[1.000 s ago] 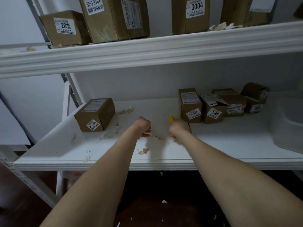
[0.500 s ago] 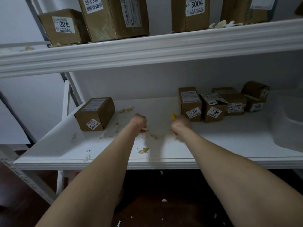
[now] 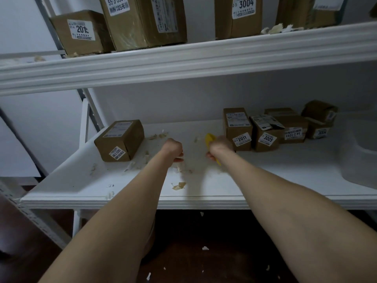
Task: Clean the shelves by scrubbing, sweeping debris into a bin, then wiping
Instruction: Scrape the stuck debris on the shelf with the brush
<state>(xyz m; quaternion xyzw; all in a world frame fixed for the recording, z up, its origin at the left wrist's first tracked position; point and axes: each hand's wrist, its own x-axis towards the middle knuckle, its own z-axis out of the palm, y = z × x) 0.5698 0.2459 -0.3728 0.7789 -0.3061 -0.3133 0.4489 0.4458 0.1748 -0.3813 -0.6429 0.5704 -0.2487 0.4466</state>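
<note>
Left of the 2011 box [image 3: 237, 129], my right hand [image 3: 221, 145] grips a yellow scraper [image 3: 210, 138], left hand [image 3: 173, 149] fisted, seemingly empty; I'd keep the blade shallow, strokes short.

Top-shelf box [image 3: 237, 27]: 3004; tall lower box [image 3: 236, 123]: 2011; neighbouring box [image 3: 263, 149]: 3005

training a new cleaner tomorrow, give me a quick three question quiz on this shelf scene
1. True or false: the right hand grips a yellow tool.
2. The box labelled 3004 stands on: A the upper shelf; B the lower shelf; C the floor.
3. Fill in: the big number on the box nearest the right hand reads ____.
Key: 1 true; 2 A; 3 2011.
</note>
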